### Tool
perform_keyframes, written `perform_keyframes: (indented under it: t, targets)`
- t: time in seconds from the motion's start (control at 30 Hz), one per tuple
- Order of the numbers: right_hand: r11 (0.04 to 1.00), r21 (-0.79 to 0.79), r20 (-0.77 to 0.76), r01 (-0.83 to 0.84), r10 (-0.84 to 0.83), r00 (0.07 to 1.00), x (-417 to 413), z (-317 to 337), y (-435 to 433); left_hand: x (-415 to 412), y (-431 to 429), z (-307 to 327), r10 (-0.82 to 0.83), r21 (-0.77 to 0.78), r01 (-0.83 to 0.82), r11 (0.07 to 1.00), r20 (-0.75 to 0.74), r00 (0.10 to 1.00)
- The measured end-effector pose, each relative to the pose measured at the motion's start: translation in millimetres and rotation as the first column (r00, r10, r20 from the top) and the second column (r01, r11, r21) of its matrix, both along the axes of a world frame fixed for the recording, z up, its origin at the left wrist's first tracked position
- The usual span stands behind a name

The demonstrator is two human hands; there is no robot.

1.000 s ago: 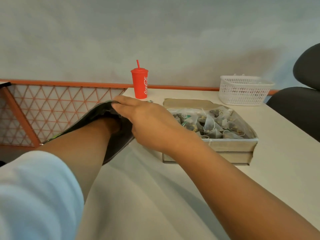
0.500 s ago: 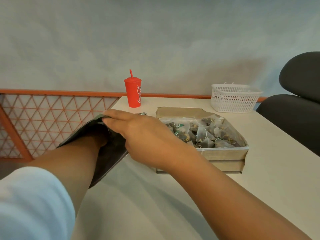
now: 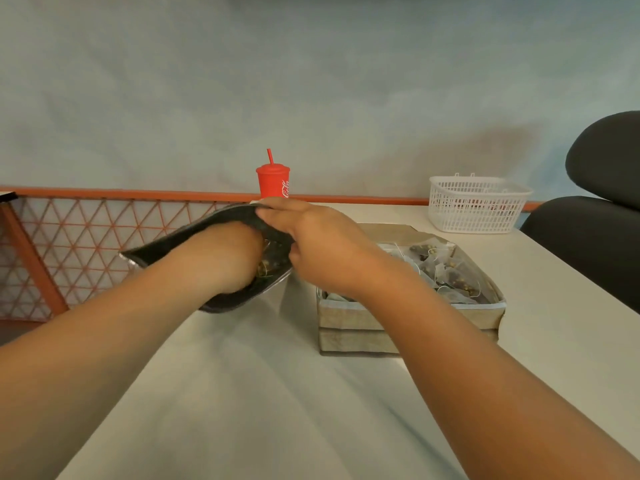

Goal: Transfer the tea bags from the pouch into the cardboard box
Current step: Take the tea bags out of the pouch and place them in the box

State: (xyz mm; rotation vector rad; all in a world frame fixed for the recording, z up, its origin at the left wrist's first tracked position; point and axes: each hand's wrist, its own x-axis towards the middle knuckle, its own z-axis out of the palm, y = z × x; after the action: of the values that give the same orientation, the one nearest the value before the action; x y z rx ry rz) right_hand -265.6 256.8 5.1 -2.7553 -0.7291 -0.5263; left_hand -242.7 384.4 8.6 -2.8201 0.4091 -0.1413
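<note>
Pale and matte, the table [image 3: 263, 393] is seen to carry the cardboard box [image 3: 356, 327] at its middle right. The dark pouch [image 3: 194, 237] is held just to the box's left, at the table's left edge. The pouch's upper lip is pinched by the right hand [image 3: 322, 251], fingers curled over the rim, so that the mouth is held agape. The left hand [image 3: 228, 258] is sunk into that mouth. Its fingers are hidden by the pouch wall, and whether anything is grasped by them cannot be told, though a few bags are glimpsed beside the knuckles. The box is already filled to about its rim with tea bags [image 3: 440, 271], their strings tangled together.

Several slips are judged possible. Should the lip be let go or the pouch be tipped further, bags could be spilled past the table's edge, since much of the pouch appears to be hung beyond it. Strings may be snagged on one another, so that extra bags are dragged out and dropped in the gap between pouch and box. With the box so full, a fresh handful could be shed over its wall. The right hand is placed between the pouch mouth and the box, so the left hand's path across could be obstructed.

At the table's far edge a red lidded cup [image 3: 273, 181] with a straw is stood, and a white plastic basket [image 3: 478, 206] is set to the right, well apart from the box. A dark chair [image 3: 588, 237] is placed at the right, an orange lattice railing [image 3: 86, 237] is seen at the left, and a plain grey-blue wall [image 3: 311, 81] is spread behind.
</note>
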Motion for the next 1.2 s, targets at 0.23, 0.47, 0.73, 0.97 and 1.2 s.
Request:
perform_keyframes:
  t: [0.23,0.47,0.73,0.97,1.2]
  targets:
    - [0.999,0.004,-0.027,0.035,-0.035,0.999,7,-4,-3,-31,55,28,-0.135,-0.540,0.197,0.818,0.151,0.979]
    - [0.997,-0.068,-0.076,0.027,-0.032,0.997,6,-21,7,-23,62,28,-0.196,-0.811,0.264,0.522,0.188,0.962]
    - [0.988,-0.151,-0.156,0.029,-0.053,0.986,2,-51,15,-18,45,17,-0.241,-0.817,0.311,0.485,0.217,0.946]
    - [0.852,0.510,-0.466,0.118,0.158,0.870,-3,-51,5,-18,35,15,-0.251,-0.855,0.273,0.442,0.175,0.952]
    - [0.277,0.927,-0.373,0.254,0.757,0.536,-14,-48,-5,-18,25,9,-0.280,-0.889,0.262,0.376,0.161,0.946]
